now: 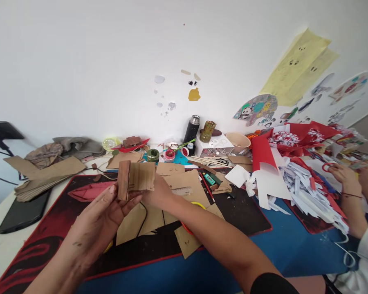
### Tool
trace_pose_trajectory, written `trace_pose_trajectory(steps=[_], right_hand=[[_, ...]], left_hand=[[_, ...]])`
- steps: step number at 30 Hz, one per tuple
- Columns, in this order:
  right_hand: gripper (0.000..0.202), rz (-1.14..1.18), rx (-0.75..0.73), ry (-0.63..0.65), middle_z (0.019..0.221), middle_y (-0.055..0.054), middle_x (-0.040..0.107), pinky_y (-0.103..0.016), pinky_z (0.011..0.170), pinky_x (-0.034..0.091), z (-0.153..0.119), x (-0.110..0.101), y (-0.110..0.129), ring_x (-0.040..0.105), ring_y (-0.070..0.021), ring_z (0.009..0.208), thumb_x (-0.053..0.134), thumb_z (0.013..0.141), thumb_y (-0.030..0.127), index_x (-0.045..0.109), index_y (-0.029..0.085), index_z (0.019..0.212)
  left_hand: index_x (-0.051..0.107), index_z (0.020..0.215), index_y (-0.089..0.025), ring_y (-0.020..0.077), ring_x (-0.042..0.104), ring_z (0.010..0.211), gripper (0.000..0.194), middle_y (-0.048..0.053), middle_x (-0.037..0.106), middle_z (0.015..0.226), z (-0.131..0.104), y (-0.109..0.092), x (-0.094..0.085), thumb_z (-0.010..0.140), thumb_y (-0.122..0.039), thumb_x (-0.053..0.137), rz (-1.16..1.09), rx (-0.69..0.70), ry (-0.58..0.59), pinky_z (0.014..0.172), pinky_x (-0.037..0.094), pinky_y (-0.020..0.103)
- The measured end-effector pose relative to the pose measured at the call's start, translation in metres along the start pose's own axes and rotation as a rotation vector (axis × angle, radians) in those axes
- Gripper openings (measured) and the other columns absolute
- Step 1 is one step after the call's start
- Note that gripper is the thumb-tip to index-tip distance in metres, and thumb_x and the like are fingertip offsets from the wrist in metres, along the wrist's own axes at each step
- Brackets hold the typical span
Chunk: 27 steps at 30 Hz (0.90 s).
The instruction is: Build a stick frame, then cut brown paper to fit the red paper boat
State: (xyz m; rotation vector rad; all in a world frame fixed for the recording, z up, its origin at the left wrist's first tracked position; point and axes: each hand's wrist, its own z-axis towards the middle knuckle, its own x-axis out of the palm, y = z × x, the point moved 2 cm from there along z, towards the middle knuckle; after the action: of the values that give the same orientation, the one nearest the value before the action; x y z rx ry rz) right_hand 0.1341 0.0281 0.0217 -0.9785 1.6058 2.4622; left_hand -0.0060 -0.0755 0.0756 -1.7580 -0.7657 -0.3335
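Note:
A small cardboard piece (141,175) with a brown painted strip (123,180) on its left side is held up above the mat. My left hand (106,212) grips the brown strip, thumb in front and fingers beneath. Behind the cardboard, my right hand (158,192) reaches in from the right; its fingers are hidden by the piece. Below lie cut cardboard sheets (150,220), a clear ruler (182,190) and scissors with yellow and orange handles (187,229), partly covered by my right forearm.
Paint jars (153,155), a black thermos (191,130) and a white box (214,146) line the wall. Folded cardboard (46,175) lies left above a black tablet (24,212). White paper strips (308,192) and another person's hands (345,177) are at the right.

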Motion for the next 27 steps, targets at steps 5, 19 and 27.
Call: trace_pose_trajectory(steps=[5, 19, 27], right_hand=[[0.031, 0.288, 0.12, -0.135, 0.115, -0.009, 0.084, -0.041, 0.097, 0.062, -0.029, -0.051, -0.01, 0.079, -0.0269, 0.106, 0.069, 0.101, 0.042, 0.081, 0.022, 0.122], [0.035, 0.361, 0.215, -0.276, 0.066, 0.002, 0.06, -0.03, 0.062, 0.047, -0.065, -0.085, -0.023, 0.061, -0.0179, 0.061, 0.07, 0.098, 0.054, 0.063, 0.025, 0.081], [0.026, 0.117, 0.037, -0.347, 0.087, -0.006, 0.078, -0.036, 0.085, 0.054, -0.08, -0.121, -0.021, 0.072, -0.0242, 0.087, 0.067, 0.101, 0.04, 0.074, 0.023, 0.082]], left_hand=[[0.083, 0.108, -0.017, 0.0306, 0.083, 0.106, 0.028, 0.016, 0.086, 0.118, 0.014, 0.008, 0.002, 0.086, -0.034, 0.085, -0.028, -0.023, -0.001, 0.094, 0.071, 0.042], [0.082, 0.114, -0.023, 0.0344, 0.077, 0.127, 0.042, 0.015, 0.082, 0.134, 0.014, 0.044, 0.027, 0.081, -0.045, 0.095, 0.139, -0.223, 0.15, 0.11, 0.063, 0.047], [0.085, 0.111, -0.018, 0.0206, 0.074, 0.076, 0.044, 0.009, 0.079, 0.086, 0.007, 0.044, 0.036, 0.079, -0.047, 0.096, 0.125, -0.414, 0.241, 0.071, 0.065, 0.03]])
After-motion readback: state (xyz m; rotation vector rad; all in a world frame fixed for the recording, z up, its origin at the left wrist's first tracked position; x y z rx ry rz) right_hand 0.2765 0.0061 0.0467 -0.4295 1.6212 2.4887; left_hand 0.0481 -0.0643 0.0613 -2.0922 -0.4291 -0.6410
